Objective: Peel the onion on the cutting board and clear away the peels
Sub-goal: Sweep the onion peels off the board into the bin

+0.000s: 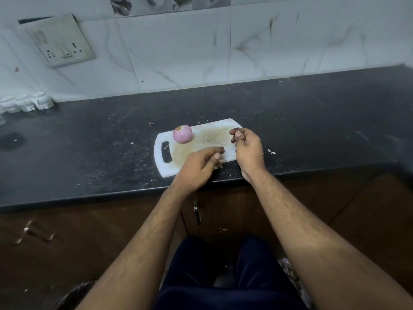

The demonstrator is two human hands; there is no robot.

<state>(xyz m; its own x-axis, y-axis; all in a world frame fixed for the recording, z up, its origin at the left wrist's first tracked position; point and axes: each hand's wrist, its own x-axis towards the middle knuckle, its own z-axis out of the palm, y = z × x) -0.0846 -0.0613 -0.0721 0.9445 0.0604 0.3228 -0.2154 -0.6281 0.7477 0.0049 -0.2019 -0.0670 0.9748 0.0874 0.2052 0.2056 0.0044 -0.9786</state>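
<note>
The onion [182, 134] sits round, smooth and pinkish-purple, its skin off, on the far left part of the white plastic cutting board [165, 168], just beyond the handle slot. The board is a rounded rectangle, its middle stained brownish and scuffed, its near edge close to the front lip of the dark speckled counter [89, 139]. The left hand [199, 166] hovers over the board's near edge, fingers curled in with a pale scrap of peel [221, 160] pinched at the tips. The right hand [247, 146] is loosely closed over the board's right end; whether it holds anything I cannot tell. Wide bare counter lies left and right, flecked with crumbs.
</note>
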